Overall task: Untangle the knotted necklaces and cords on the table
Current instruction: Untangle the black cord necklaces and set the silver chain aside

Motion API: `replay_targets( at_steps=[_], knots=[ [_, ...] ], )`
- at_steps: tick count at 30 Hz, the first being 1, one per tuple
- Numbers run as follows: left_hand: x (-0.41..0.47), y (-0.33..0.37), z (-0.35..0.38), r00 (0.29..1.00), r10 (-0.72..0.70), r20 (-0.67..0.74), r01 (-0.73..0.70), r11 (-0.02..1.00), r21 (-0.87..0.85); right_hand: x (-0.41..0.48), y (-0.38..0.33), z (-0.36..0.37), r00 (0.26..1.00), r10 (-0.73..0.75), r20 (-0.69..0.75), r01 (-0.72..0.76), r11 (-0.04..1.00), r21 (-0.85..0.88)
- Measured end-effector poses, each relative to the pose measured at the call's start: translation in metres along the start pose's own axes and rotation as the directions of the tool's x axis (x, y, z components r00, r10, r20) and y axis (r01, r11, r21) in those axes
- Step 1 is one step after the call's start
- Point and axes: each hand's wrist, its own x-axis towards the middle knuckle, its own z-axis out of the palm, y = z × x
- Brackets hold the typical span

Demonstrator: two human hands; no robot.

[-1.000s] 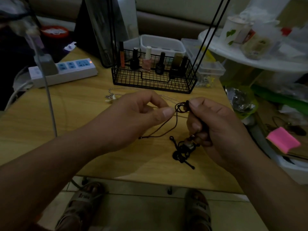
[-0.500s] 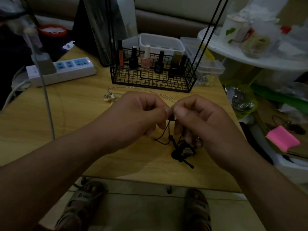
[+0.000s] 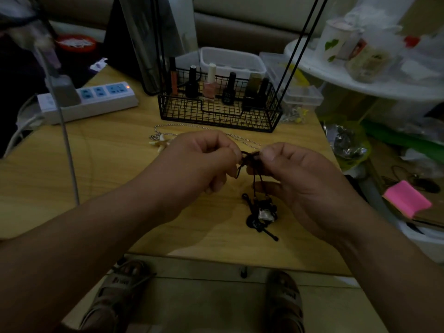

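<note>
My left hand and my right hand both pinch the black cord knot above the table, near its front edge.

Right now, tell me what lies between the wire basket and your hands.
Head view: a silver chain necklace lies on the table between the wire basket and the left hand and right hand.

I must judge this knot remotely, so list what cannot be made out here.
All in the head view, which is dim.
The black cord knot: fingertips of the left hand and right hand cover it; how strands cross is unclear.
The silver chain: part runs behind the left hand.
The pendant: too small and dark for detail.
The bottles in the wire basket: labels too small.
</note>
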Motion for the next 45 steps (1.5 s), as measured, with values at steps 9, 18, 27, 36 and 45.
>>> replay_targets(
  at_steps=[9, 18, 27, 36, 45],
  knots=[
    [0.001, -0.005, 0.004, 0.998, -0.045, 0.042, 0.045, 0.999, -0.001, 0.000, -0.001, 0.008, 0.991, -0.088, -0.105, 0.077, 0.991, -0.108],
    [0.004, -0.007, 0.000, 0.995, -0.098, 0.028, 0.099, 0.994, -0.051, 0.000, -0.013, -0.008, 0.998, -0.028, -0.056, 0.026, 0.999, -0.033],
    [0.008, -0.005, 0.012, 0.999, -0.021, 0.048, 0.031, 0.975, -0.220, 0.020, -0.022, -0.003, 0.895, -0.246, -0.372, -0.028, 0.801, -0.598],
    [0.005, 0.006, 0.026, 0.989, -0.013, 0.150, 0.069, 0.925, -0.374, 0.036, -0.036, -0.008, 0.980, -0.193, 0.052, 0.187, 0.977, 0.098],
    [0.005, 0.022, 0.008, 0.992, 0.024, 0.125, 0.057, 0.794, -0.605, -0.008, 0.007, -0.006, 0.989, 0.067, 0.131, 0.024, 0.804, -0.594]
  ],
)
